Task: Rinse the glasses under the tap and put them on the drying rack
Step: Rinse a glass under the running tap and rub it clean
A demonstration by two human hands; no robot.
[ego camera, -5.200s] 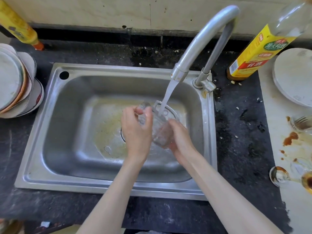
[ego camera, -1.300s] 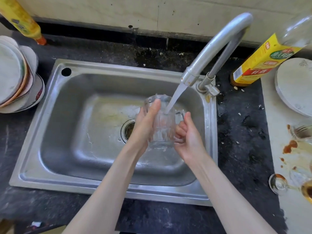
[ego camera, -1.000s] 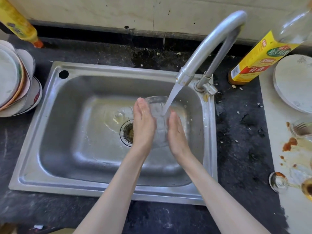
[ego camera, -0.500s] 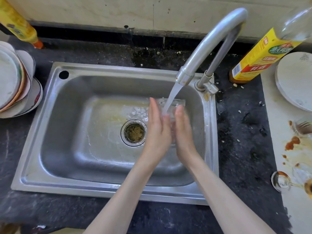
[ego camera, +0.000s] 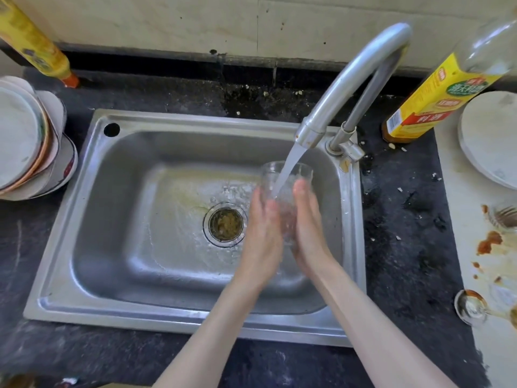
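Left hand (ego camera: 261,231) and right hand (ego camera: 309,228), fingers straight and pointing away from the camera, press flat against opposite sides of a clear, ribbed drinking glass (ego camera: 286,186), which is sandwiched between the two palms. Neither hand curls round it; the hold is by pressure of the extended fingers. The glass stands roughly upright over the right half of the stainless-steel rectangular sink (ego camera: 92,208), mouth up, directly below the spout of the curved grey metal tap (ego camera: 352,77). A stream of running water (ego camera: 288,169) falls from the spout into the open mouth of the glass. The round drain strainer (ego camera: 225,225), holding yellowish residue, lies just to the left of the hands on the sink floor.

Progress, as judged from this view: the rinsing step is under way on this one glass, and placing it on the rack is not yet done. No drying rack can be identified in the view; a stack of pale plates and bowls (ego camera: 30,141) rests on the dark counter left of the sink, but whether a rack supports it cannot be told. On the stained pale surface to the right lie a soiled clear glass (ego camera: 471,306) on its side, a fork (ego camera: 505,217) and a white plate (ego camera: 489,135), so at least one more glass appears to remain. A yellow-labelled bottle (ego camera: 436,93) stands beside the tap base.
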